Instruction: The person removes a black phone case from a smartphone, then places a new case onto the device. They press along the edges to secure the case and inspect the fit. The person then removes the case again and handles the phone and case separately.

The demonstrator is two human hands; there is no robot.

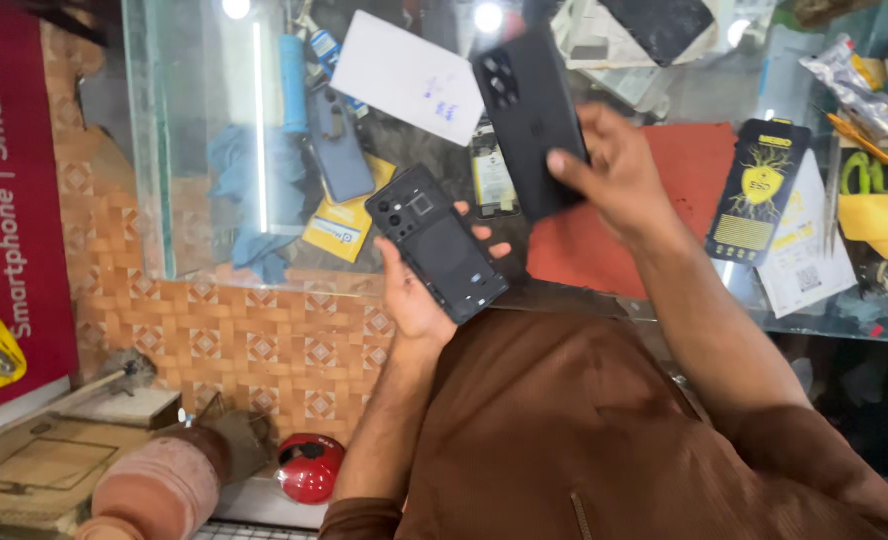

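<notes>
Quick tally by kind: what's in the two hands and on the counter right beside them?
Black phone back covers: 1, right hand holds it
Opened black phones: 1, in left hand, at
Blue-grey phones: 1
Red mats: 1
White cards: 1
Total: 5

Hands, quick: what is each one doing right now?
Left hand: closed around the opened black phone body.
Right hand: closed on the black back cover, raised above the glass counter.

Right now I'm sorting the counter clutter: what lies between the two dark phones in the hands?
In the head view, an opened phone body lies on the glass counter between the left-hand phone and the right-hand phone.
</notes>
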